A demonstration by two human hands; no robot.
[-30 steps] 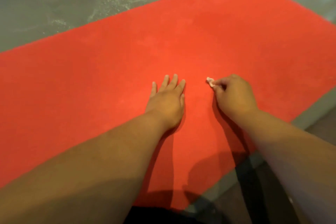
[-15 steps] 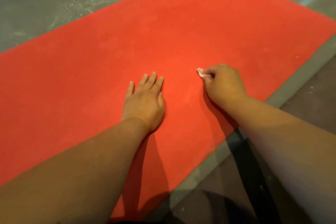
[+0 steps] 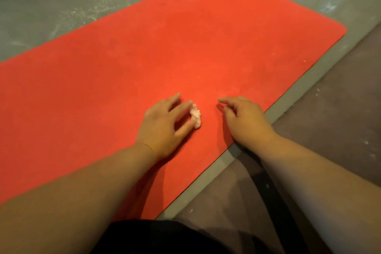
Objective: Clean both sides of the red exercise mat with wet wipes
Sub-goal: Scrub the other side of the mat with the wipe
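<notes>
The red exercise mat (image 3: 144,51) lies flat on the floor and runs from the lower left to the upper right. A small crumpled white wet wipe (image 3: 195,116) sits on the mat near its front edge. My left hand (image 3: 165,121) pinches the wipe between its fingertips and thumb. My right hand (image 3: 244,118) hovers just to the right of the wipe, apart from it, with loosely bent fingers and nothing in it.
Grey concrete floor (image 3: 61,0) surrounds the mat, with white dusty marks beyond the far edge. A darker brown floor strip (image 3: 329,113) lies to the right of the mat's near edge. Dark clothing (image 3: 165,237) shows at the bottom.
The wipe was pinched in my right hand while the left lay flat on the mat. Now the left hand holds the wipe and the right hand has let go of it.
</notes>
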